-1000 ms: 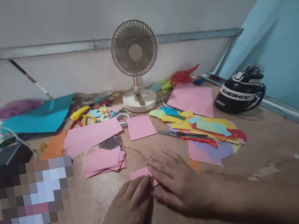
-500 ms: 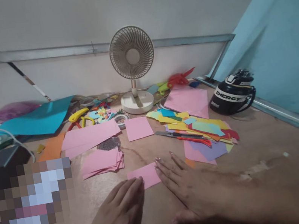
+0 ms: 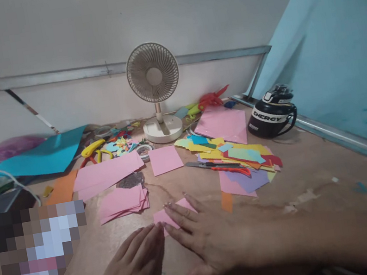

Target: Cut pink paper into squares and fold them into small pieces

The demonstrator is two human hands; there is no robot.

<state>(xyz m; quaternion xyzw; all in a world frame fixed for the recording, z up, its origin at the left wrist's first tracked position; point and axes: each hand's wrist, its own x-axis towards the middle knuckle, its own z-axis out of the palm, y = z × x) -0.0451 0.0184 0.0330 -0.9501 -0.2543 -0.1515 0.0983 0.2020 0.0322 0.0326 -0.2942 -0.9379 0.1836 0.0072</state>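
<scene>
Paper (image 3: 160,217) flat on table (image 3: 316,171) | right hand (image 3: 203,235): fingers (image 3: 182,215) wide, right across it! | left hand (image 3: 130,263): fingers (image 3: 146,234) together, tips at its edge

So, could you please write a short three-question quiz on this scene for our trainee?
1. True or false: the bottle stands to the right of the fan.
2. Which hand lies spread over the small pink paper nearest the person?
3. The large sheet left of the yellow-handled tool is: A) yellow, B) blue, C) red.

Key: 1. True. 2. The right hand. 3. B.
</scene>
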